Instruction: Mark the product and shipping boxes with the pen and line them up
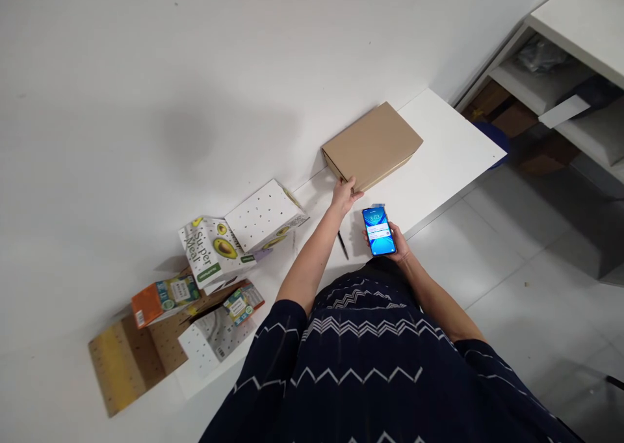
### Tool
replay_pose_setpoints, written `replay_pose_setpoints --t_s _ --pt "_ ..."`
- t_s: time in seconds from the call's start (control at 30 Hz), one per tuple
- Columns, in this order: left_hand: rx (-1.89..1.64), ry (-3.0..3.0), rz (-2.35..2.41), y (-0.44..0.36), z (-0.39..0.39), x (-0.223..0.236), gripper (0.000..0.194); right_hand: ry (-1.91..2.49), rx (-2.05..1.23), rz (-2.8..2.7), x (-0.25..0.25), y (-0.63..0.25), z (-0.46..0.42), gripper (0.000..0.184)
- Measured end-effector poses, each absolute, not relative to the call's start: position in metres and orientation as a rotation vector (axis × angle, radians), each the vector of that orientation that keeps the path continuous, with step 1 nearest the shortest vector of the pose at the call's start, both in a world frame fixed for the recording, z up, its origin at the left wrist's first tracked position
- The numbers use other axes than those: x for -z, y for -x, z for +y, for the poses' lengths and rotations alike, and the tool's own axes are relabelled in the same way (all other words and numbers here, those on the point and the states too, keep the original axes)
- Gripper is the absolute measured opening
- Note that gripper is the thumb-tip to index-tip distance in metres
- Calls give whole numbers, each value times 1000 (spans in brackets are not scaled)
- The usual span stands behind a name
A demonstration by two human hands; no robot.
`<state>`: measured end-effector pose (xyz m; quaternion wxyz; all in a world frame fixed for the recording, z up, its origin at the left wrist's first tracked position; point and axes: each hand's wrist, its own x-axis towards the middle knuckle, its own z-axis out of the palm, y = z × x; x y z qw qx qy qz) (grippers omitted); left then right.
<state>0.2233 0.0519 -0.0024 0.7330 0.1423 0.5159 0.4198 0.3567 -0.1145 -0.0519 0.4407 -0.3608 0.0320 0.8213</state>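
Note:
A smartphone (pixel 380 233) with a lit blue screen rests in my right hand (pixel 400 242), its fingers closed around the sides near the table's front edge. My left hand (pixel 345 196) is at the near left corner of a closed brown cardboard box (pixel 374 145), fingers closed against that corner. The box lies flat on the white table (pixel 441 137), against the wall. Between my forearms, a black pen (pixel 343 244) lies on the table, just left of the phone.
Left on the table are a white "Super Meal" carton (pixel 212 251) with avocado pictures, small orange-and-teal food boxes (pixel 178 291) and an opened brown carton (pixel 139 345). White shelving (pixel 517 82) holding boxes and plastic bags stands at the right, beyond the table's end. The wall (pixel 273 72) borders the back.

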Motion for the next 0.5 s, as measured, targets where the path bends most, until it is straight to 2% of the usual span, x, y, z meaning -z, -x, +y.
replay_pose_setpoints --t_s 0.13,0.5 --pt "-968 -280 1115 -226 50 -2 26 1042 -1998 87 64 -361 -111 44" --pt "-1035 -223 1142 -222 45 -2 29 1413 -1936 -111 74 -373 -101 32"
